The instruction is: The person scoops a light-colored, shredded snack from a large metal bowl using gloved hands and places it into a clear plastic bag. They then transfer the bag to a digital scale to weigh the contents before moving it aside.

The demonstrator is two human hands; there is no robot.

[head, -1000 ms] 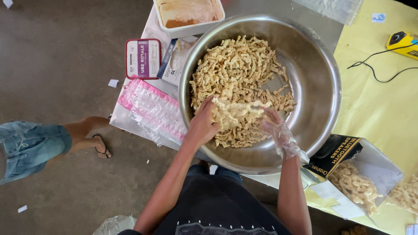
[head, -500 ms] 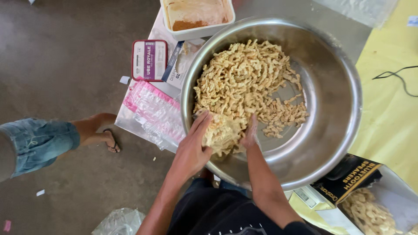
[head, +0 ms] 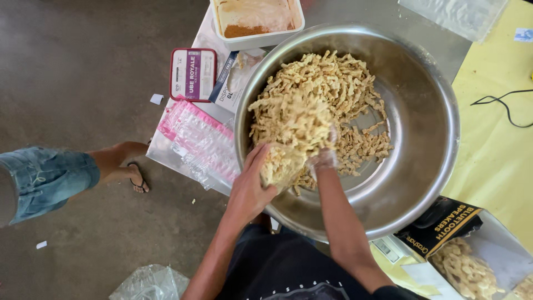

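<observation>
Steel bowl [head: 427,139] on table, half full of tan strips [head: 355,94]. White tub [head: 258,39] above it holds brown powder, top cut off by frame. Box [head: 472,261] at lower right holds more strips.

Left hand [head: 250,186] and right hand [head: 323,160] cup heap of strips [head: 291,130] between them, raised over bowl's near side. Left fingers curled around heap; right fingers buried, spread unclear. Right hand's clear glove hard to make out.

Half second ago heap lay low in bowl; now lifted higher.

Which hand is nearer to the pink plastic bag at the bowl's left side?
Left. The left hand is at the bowl's rim beside the pink plastic bag; the gloved right hand is farther inside.
</observation>
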